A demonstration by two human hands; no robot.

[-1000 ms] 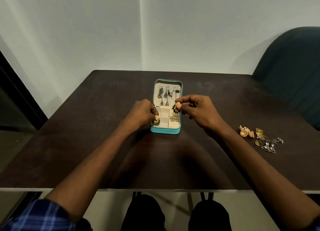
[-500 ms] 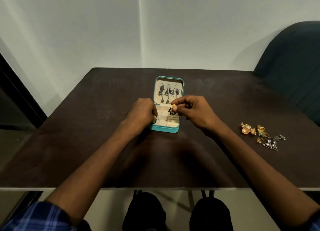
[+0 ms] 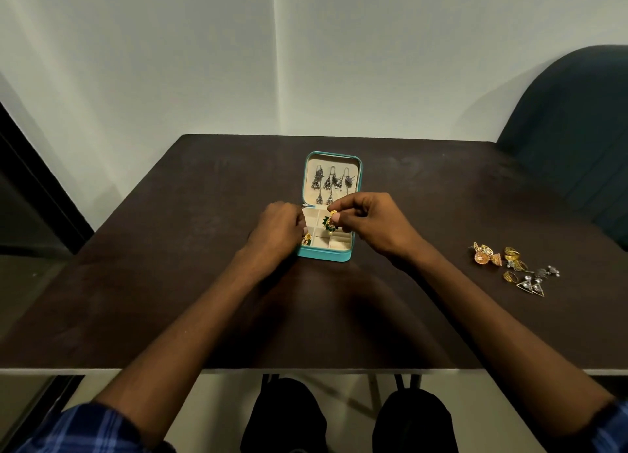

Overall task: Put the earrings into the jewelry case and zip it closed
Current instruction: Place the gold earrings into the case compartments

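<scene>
Left hand (image 3: 277, 230) first: I've got it curled at the case's near-left corner, fingers tucked over a green-and-gold earring (image 3: 306, 239) that sits at the near-left compartment. It looks pinched between my fingertips, though the knuckles hide most of the contact. Hand rests there so the piece goes down into its slot and doesn't slide onto the table (image 3: 170, 249).

Moving right, the jewelry case (image 3: 324, 254) lies open in the middle of the table, teal shell, cream lining, lid laid back on the far side. Dark silver drop earrings (image 3: 331, 184) already hang in a row inside the lid, so that half looks done. The near tray is split into small compartments, several bare.

Right hand (image 3: 370, 223) now: thumb and forefinger pinch the matching green earring (image 3: 329, 223) by its gold top, so it dangles over the middle compartments. Holding it from the top lets me see which slot I'm aiming at, I reckon.

Further right, well apart from the case, a small pile of loose earrings (image 3: 509, 266) waits on the table, gold ones nearer the case, silver and triangular ones beyond. Those need packing before I touch the zip. Far right, a dark chair (image 3: 577, 130) stands by the table's corner.
</scene>
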